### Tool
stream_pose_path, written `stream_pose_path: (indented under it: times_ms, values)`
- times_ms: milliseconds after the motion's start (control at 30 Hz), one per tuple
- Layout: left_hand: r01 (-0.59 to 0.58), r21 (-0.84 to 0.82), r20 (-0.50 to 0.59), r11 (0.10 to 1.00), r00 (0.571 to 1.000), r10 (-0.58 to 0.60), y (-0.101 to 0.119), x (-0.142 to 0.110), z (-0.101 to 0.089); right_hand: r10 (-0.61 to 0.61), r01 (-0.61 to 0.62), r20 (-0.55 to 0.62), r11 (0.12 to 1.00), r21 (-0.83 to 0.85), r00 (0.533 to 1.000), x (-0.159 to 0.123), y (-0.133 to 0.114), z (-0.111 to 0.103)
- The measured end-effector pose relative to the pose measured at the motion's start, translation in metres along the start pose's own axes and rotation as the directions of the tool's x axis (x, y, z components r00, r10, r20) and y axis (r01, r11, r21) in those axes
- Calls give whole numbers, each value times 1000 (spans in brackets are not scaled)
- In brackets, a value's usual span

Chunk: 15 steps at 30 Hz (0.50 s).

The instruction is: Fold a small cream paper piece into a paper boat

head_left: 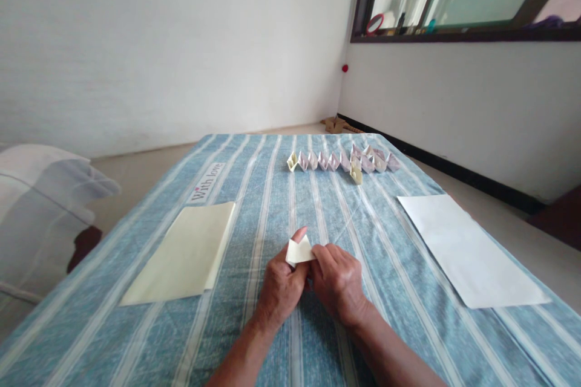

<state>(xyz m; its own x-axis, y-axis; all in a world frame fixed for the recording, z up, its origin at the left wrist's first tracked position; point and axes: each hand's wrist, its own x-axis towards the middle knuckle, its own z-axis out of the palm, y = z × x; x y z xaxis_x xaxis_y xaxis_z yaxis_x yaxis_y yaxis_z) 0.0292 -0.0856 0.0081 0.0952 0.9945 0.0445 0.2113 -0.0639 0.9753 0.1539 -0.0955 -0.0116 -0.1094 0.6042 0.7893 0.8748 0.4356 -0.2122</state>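
The left hand (281, 290) and right hand (338, 281) are pinching a folded cream paper piece (299, 251) between them, with the right fingers (324, 254) pressing on its right edge. The piece is staying above a blue striped cloth (272, 205). Folded paper boats (340, 160) are lying at 12 o'clock, a cream paper sheet (181, 254) at 10 o'clock, and a white paper sheet (467, 251) at 3 o'clock.
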Motion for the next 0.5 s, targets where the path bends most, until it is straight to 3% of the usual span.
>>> stream_pose_path:
  times_ms: [167,367,500]
  values:
    - [18,-36,88,999,996,-15,5,2,-8,-16,16,12,999,43,1000,-1,2,-1]
    - [-82,43,75,996,994,78,0,5,-13,-22,21,20,998,54,1000,0,2,-3]
    - [-110,89,129,990,987,98,0,4,-16,-24,22,22,997,68,999,-1,2,-4]
